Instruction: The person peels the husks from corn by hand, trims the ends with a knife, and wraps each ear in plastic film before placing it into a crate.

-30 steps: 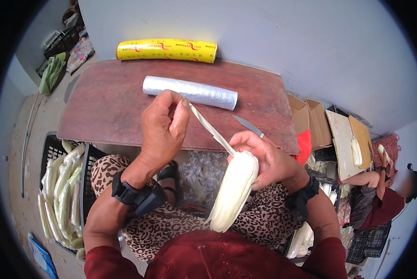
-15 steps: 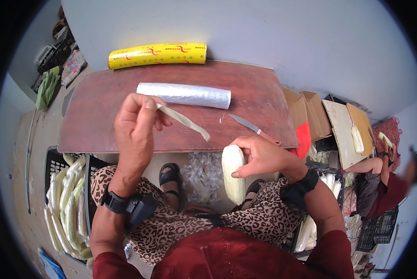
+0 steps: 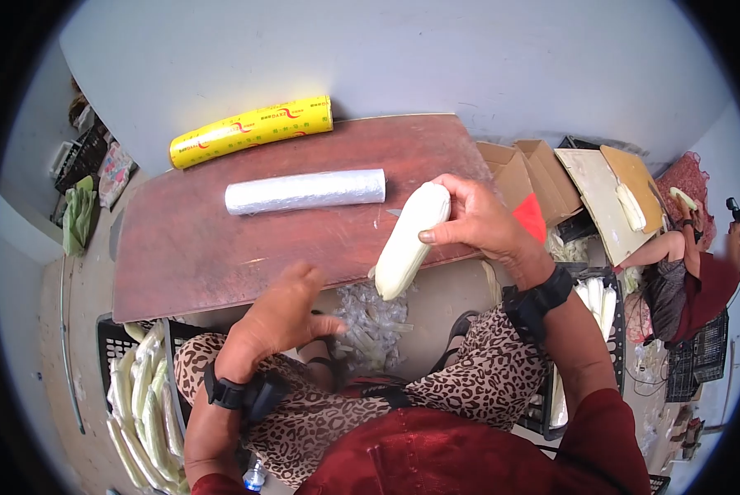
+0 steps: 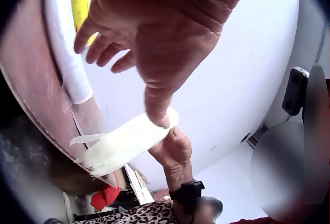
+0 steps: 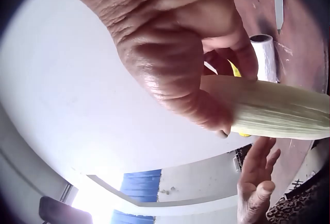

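An ear of corn [image 3: 413, 243] in pale husk slants over the front edge of the brown table [image 3: 180, 256]. My right hand [image 3: 485, 221] grips its upper end between thumb and fingers, and the other end points down toward my lap. In the right wrist view, the husk [image 5: 278, 108] shows lengthwise ridges. To the left, my left hand [image 3: 279, 313] is in the air near the table edge, empty, with fingers extended and thumb apart. A thin loose husk strip [image 4: 86, 139] shows beside the ear in the left wrist view.
On the table lie a silvery film roll [image 3: 304, 191] and, behind it, a yellow-wrapped roll [image 3: 252, 130]. A knife [image 5: 279, 5] is there too. A black crate [image 3: 110, 346] at left holds wrapped corn. Cardboard [image 3: 522, 177] stands right; farther right sits another person [image 3: 700, 289].
My left hand pulled a husk strip away from the ear, then let it go and came down, empty. My right hand has raised the ear toward the table. The head view has shifted.
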### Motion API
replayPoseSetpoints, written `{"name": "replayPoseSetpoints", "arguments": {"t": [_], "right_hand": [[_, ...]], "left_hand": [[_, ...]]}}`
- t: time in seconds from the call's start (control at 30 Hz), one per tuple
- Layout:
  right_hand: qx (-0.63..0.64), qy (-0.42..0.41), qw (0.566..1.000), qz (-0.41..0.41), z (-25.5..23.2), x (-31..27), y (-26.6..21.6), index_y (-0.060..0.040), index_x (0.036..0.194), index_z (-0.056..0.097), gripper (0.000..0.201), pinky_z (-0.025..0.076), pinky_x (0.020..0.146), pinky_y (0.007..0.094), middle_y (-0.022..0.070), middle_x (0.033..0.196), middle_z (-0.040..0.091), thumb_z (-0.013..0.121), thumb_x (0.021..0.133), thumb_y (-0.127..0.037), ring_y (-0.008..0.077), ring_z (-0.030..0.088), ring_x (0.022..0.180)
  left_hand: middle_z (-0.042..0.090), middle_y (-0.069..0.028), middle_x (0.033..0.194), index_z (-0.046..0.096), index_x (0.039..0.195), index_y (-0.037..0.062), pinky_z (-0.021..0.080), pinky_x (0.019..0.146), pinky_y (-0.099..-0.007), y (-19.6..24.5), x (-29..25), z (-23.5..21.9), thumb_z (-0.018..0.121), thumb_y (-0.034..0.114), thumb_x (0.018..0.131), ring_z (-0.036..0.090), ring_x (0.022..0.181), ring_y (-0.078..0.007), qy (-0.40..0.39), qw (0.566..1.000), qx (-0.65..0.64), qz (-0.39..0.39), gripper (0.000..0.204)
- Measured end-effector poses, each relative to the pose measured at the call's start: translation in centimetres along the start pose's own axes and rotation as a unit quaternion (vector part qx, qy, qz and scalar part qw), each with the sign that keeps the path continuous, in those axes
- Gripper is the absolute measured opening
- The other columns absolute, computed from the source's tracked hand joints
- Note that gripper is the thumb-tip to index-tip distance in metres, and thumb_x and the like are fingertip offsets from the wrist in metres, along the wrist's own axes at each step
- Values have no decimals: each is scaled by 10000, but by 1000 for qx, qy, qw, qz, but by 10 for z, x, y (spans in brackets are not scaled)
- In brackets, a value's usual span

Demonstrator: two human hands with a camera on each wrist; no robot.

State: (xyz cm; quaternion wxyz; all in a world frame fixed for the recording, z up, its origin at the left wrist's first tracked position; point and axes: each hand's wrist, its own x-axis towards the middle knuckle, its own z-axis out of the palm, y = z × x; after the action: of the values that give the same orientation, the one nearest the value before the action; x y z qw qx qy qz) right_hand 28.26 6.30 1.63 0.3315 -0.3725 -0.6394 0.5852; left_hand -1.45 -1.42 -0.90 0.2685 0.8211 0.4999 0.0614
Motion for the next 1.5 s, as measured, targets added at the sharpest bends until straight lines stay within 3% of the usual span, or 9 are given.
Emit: {"name": "replayPoseSetpoints", "arguments": {"t": [0.1, 0.23, 0.43, 0.57, 0.8, 0.93, 1.03, 1.13, 1.5], "right_hand": [[20, -89, 994, 51, 12, -5, -12, 4, 1161, 555, 507, 505, 876, 307, 76, 1040, 645, 806, 730, -87, 149, 613, 989], [52, -162, 985, 0, 43, -3, -4, -1, 1145, 580, 506, 522, 833, 282, 77, 1024, 645, 820, 707, -81, 137, 623, 943], [104, -82, 991, 2, 51, 8, 3, 31, 1109, 588, 466, 531, 718, 267, 78, 954, 644, 815, 730, -116, 136, 624, 858], [115, -14, 993, 6, 44, 23, 10, 27, 1094, 601, 442, 501, 652, 248, 84, 946, 645, 797, 774, -205, 119, 603, 811], [136, 55, 987, 58, 40, 50, 21, 10, 1114, 584, 415, 501, 663, 265, 97, 991, 637, 719, 864, -292, 130, 598, 852], [-100, 101, 988, 52, 29, 71, 47, 20, 1128, 563, 424, 514, 723, 333, 147, 1041, 618, 720, 861, -270, 200, 614, 897], [-349, 105, 929, -65, 35, 71, 63, 32, 1092, 546, 370, 511, 784, 419, 194, 1045, 588, 705, 853, -201, 321, 624, 911], [-412, 77, 902, -101, 45, 71, 73, 31, 1054, 533, 336, 487, 835, 491, 226, 1055, 556, 697, 838, -167, 426, 601, 950], [-530, 11, 848, 9, 62, 74, 99, 8, 1038, 519, 315, 507, 776, 510, 252, 1032, 553, 688, 846, -178, 431, 625, 922]], "left_hand": [[479, -182, 1343, 408, 1390, -13, 375, 1072, -409, 11, 12, -9, 821, 421, 724, 440, 1303, -296, 154, 961, -229, 29, 896], [429, -224, 1387, 232, 1474, -37, 337, 1103, -435, 18, 32, 17, 823, 434, 736, 411, 1319, -328, 89, 824, -553, 82, 1057], [490, -129, 1283, 344, 1409, 7, 397, 1035, -361, 31, 33, 26, 814, 318, 781, 475, 1220, -213, 53, 780, -621, 48, 844], [536, -74, 1190, 442, 1311, 18, 452, 927, -308, 25, 34, 45, 817, 191, 782, 512, 1093, -144, 143, 858, -491, 49, 671], [597, -53, 885, 527, 1188, -3, 499, 561, -267, 6, 25, 9, 749, 78, 781, 580, 676, -125, 166, 830, -525, -90, 471], [592, -46, 840, 539, 1128, 5, 494, 565, -264, -12, 16, -46, 725, 146, 809, 580, 655, -120, 240, 838, -475, -122, 395], [575, -36, 822, 536, 1111, 18, 483, 570, -273, -35, 19, -67, 709, 201, 826, 564, 651, -116, 278, 853, -430, -102, 380], [575, -36, 825, 535, 1116, 16, 484, 581, -276, -44, 24, -70, 705, 196, 825, 566, 660, -118, 288, 853, -421, -108, 381], [602, -59, 862, 536, 1126, -25, 502, 576, -273, -74, 38, -32, 723, 144, 804, 582, 676, -120, 225, 871, -418, -126, 409]]}}
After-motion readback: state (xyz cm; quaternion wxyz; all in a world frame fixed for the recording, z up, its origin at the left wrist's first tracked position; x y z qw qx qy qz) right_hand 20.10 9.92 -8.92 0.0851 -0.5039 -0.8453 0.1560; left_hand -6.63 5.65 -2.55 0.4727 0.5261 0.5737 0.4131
